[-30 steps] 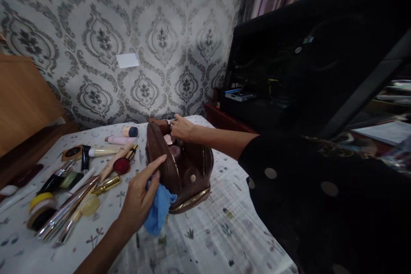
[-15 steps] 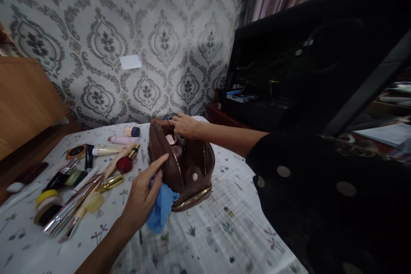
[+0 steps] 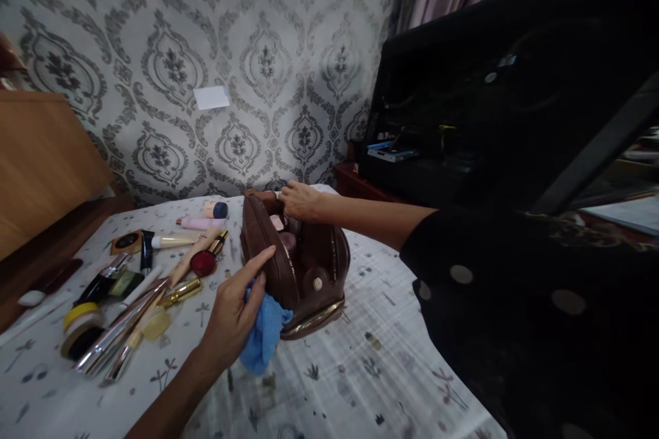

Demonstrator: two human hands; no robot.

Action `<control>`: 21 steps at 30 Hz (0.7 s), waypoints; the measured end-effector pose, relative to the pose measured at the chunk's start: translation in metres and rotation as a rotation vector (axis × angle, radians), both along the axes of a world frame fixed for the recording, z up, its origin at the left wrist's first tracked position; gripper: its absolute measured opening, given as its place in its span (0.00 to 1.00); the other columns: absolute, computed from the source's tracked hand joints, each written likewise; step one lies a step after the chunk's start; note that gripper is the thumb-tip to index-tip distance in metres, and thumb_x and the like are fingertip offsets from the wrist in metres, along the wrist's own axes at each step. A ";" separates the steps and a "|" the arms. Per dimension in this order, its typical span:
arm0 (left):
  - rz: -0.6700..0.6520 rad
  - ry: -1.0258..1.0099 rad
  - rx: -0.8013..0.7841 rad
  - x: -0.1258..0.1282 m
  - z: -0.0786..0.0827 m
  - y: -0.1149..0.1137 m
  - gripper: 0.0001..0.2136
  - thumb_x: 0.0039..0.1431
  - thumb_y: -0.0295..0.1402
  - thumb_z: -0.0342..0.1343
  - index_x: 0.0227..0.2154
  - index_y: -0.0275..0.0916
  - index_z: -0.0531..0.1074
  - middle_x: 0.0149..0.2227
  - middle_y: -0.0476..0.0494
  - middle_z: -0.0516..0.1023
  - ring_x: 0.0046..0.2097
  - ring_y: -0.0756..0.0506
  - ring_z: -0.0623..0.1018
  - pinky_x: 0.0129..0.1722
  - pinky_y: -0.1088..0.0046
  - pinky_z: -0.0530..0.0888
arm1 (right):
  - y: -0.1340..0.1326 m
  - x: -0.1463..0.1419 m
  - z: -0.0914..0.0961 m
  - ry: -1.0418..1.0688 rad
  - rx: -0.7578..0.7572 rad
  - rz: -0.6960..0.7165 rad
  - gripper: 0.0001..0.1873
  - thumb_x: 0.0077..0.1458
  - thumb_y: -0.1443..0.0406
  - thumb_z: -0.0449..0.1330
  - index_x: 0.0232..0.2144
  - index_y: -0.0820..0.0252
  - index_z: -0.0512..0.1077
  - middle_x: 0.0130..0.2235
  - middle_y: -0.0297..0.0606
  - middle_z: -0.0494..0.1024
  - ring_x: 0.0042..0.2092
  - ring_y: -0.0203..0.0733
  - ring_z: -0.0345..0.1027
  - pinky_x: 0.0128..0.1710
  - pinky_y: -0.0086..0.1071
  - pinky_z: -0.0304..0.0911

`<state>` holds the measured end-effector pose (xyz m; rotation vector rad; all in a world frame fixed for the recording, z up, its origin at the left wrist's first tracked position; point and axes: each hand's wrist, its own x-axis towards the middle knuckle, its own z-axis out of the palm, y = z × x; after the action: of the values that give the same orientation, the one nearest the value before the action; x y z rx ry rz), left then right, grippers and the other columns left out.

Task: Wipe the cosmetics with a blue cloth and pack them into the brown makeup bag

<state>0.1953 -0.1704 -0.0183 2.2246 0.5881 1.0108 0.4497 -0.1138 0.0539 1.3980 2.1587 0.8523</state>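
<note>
Touching the open brown bag (image 3: 285, 281) on the printed cover (image 3: 384, 381), the right hand (image 3: 303, 202) is leaving its fingers' grip unclear; the left hand (image 3: 234, 315) is clamping a blue cloth (image 3: 265, 336) in its fingers.

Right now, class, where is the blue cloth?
The cloth is low, just left of centre in the head view, between the left hand and the bag.

The brown bag (image 3: 288, 282) sits upright on the white printed fabric (image 3: 391, 350), its mouth gaping between gold-toned zipper edges. The blue cloth (image 3: 265, 339) is crumpled, bunched against the bag's near left side.
</note>
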 end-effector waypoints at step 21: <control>0.134 0.473 0.549 0.042 0.086 0.022 0.14 0.66 0.36 0.47 0.40 0.41 0.79 0.41 0.40 0.82 0.45 0.40 0.80 0.47 0.66 0.73 | 0.007 0.007 -0.007 0.006 0.050 0.056 0.10 0.61 0.69 0.56 0.32 0.59 0.78 0.39 0.41 0.81 0.43 0.45 0.69 0.43 0.39 0.58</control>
<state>0.2374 -0.1480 0.0674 2.9863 0.7345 0.7680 0.4570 -0.1072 0.0470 1.3715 2.2050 0.9303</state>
